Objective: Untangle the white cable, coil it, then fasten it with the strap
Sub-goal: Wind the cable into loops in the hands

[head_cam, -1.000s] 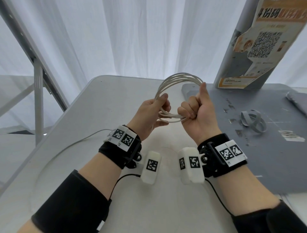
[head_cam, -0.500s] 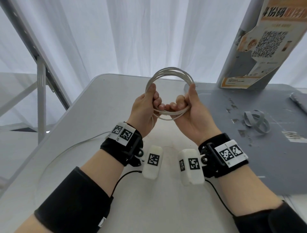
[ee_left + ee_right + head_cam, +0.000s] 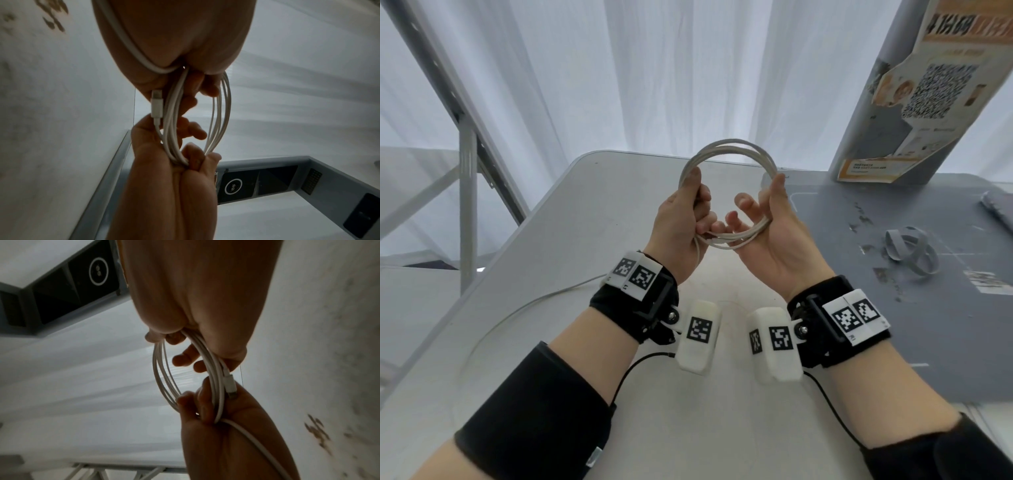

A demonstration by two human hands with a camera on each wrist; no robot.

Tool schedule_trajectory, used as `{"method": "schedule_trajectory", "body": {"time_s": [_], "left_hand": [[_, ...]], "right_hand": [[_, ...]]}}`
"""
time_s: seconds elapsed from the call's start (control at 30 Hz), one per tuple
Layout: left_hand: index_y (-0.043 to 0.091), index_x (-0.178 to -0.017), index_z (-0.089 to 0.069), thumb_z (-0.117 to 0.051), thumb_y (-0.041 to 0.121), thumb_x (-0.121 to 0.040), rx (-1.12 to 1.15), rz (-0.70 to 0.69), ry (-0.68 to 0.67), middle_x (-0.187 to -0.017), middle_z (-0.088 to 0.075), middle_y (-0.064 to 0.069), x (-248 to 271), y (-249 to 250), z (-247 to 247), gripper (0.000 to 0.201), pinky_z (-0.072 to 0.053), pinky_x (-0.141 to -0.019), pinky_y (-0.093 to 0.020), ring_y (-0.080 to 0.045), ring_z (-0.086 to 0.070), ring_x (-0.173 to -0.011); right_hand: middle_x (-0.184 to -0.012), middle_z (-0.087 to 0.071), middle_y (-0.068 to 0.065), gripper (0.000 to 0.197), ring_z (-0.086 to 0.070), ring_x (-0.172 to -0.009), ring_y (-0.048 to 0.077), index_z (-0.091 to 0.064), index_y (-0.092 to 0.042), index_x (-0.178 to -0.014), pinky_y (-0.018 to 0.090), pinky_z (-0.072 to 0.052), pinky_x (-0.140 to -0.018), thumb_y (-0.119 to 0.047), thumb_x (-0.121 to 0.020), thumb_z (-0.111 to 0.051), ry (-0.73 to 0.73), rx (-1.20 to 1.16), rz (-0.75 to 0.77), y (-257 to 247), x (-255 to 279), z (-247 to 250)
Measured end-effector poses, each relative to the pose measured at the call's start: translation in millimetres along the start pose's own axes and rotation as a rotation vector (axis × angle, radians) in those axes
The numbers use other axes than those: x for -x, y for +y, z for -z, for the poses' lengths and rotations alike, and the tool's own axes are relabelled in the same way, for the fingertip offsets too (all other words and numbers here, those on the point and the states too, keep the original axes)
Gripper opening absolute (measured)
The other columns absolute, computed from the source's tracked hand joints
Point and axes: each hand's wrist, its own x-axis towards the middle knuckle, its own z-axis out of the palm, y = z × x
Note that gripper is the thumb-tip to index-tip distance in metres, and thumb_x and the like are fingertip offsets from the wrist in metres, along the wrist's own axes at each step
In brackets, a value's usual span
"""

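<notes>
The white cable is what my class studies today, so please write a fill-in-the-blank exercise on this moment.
1. The white cable is wound into a ____.
2. The left hand and the right hand hold it ____ the table.
3. The grey strap lies on the dark ____.
4. The cable's loose end trails from the ____ hand.

Missing words: coil; above; mat; left

Part of the white cable [image 3: 727, 150] coil is hidden inside the left hand [image 3: 678, 219] and right hand [image 3: 774, 222], and the poster [image 3: 924, 85] is cut off by the frame edge.
</notes>
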Motion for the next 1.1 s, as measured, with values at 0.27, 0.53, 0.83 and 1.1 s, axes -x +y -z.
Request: {"method": "schedule_trajectory", "body": {"time_s": [0.27,0.53,0.83,1.1], "left_hand": [[0.014,-0.069,-0.056,-0.057,0.043,-0.098,0.024,0.014,-0.012,-0.055,-0.028,0.004,-2.1,-5.4,1.5,0.041,-0.034,-0.067,-0.027,-0.008,-0.034,-0.042],[0.015,-0.067,-0.049,-0.052,0.042,-0.101,0.207,0.092,-0.131,-0.050,-0.024,0.005,4.4,-1.1,-1.9,0.044,-0.032,-0.041,-0.019,-0.007,-0.022,-0.036],[0.018,-0.062,-0.041,-0.060,0.036,-0.099,-0.218,0.027,0.034,-0.057,-0.024,0.004,4.5,14.2,5.0,0.045,-0.016,-0.035,-0.021,-0.009,-0.016,-0.042],[0.020,-0.064,-0.043,-0.061,0.034,-0.098,-0.606,0.144,-0.133,-0.052,-0.024,0.007,8.7,8.9,6.3,0.041,-0.015,-0.037,-0.017,-0.009,-0.016,-0.041]], "right_hand": [[-0.084,-0.065,0.001,0.042,-0.057,-0.091,0.024,-0.054,-0.023,-0.063,0.042,-0.050,-0.092,-0.051,-0.093,-0.061,0.022,-0.117,0.003,-2.3,0.8,-0.9],[-0.094,-0.071,0.001,0.043,-0.056,-0.104,0.026,-0.050,-0.024,-0.061,0.038,-0.049,-0.089,-0.051,-0.092,-0.060,-0.029,-0.077,-0.038,-2.3,3.9,-2.9],[-0.068,-0.058,0.000,0.028,-0.057,-0.062,0.018,-0.060,-0.021,-0.064,0.033,-0.049,-0.072,-0.031,-0.090,-0.065,-0.075,0.155,-0.110,-1.4,9.1,-3.5],[-0.051,-0.021,-0.007,0.033,-0.016,-0.039,0.008,-0.046,-0.022,-0.072,0.020,-0.016,-0.036,-0.033,-0.098,-0.062,-0.027,0.485,-0.173,-13.5,9.7,6.3]]}}
